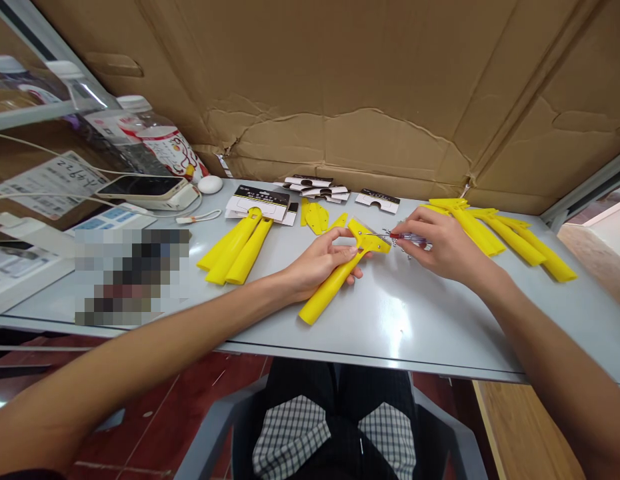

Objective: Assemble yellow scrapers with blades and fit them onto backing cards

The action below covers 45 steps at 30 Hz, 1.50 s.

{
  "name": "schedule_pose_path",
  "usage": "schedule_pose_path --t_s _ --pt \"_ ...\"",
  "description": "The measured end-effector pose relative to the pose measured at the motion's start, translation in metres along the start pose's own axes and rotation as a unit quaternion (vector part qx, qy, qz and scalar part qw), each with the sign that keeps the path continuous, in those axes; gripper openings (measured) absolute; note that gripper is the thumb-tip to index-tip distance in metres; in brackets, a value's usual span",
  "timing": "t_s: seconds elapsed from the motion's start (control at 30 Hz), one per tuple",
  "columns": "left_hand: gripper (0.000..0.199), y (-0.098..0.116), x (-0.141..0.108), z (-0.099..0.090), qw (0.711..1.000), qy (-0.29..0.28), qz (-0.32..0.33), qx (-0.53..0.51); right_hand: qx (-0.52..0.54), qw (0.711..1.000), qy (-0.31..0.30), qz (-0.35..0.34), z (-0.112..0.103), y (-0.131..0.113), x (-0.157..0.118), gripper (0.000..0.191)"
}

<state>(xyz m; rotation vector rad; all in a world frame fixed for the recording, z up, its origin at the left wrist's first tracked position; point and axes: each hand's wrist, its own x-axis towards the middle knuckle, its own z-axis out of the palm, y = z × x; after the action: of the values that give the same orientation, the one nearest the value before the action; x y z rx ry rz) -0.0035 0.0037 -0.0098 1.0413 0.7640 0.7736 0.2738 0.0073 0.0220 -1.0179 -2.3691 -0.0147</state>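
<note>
My left hand (323, 263) is wrapped round a yellow scraper-like tool (330, 290) near its neck, its handle slanting down to the left. My right hand (443, 243) pinches a screwdriver (413, 239) with a clear and red handle; its thin shaft points left at the tool's wide head, by a screw. Small screws (403, 252) lie partly hidden beneath the right fingers. Behind the left hand are loose flat yellow pieces (317, 217).
Yellow tools with a black-and-white card (260, 202) lie at left; more yellow tools (515, 240) at right. Folded cards (377, 201) sit at the back against cardboard (340, 80). Bottles (160, 137), a phone (143, 187) and cables are far left.
</note>
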Motion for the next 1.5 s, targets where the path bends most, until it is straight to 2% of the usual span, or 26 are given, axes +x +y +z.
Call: schedule_pose_path --t_s 0.37,0.67,0.77,0.9,1.07,1.33,1.5 --pt "0.033 0.001 -0.002 0.002 1.0 -0.001 0.002 0.014 -0.022 1.0 0.007 0.009 0.005 -0.001 -0.002 0.019" --pt "0.03 0.003 -0.004 0.004 0.999 0.008 -0.004 0.041 -0.195 0.979 0.047 -0.026 -0.001 -0.029 -0.004 0.022" --pt "0.029 0.004 -0.005 0.006 0.999 0.01 -0.008 0.047 -0.232 0.969 0.06 -0.05 -0.004 -0.04 -0.003 0.027" --pt "0.033 0.004 -0.006 0.008 0.999 0.002 0.001 0.054 -0.26 0.959 0.072 -0.082 -0.005 -0.048 -0.003 0.023" --pt "0.032 0.003 -0.005 0.006 0.998 -0.002 0.006 0.058 -0.252 0.958 0.077 -0.11 -0.005 -0.047 -0.002 0.025" --pt "0.033 0.002 -0.004 0.005 0.999 -0.016 0.015 0.049 -0.163 0.958 0.151 -0.181 -0.004 -0.043 0.005 0.024" --pt "0.031 0.002 -0.004 0.005 0.999 -0.024 0.013 0.04 -0.114 0.962 0.172 -0.181 0.003 -0.045 0.005 0.025"
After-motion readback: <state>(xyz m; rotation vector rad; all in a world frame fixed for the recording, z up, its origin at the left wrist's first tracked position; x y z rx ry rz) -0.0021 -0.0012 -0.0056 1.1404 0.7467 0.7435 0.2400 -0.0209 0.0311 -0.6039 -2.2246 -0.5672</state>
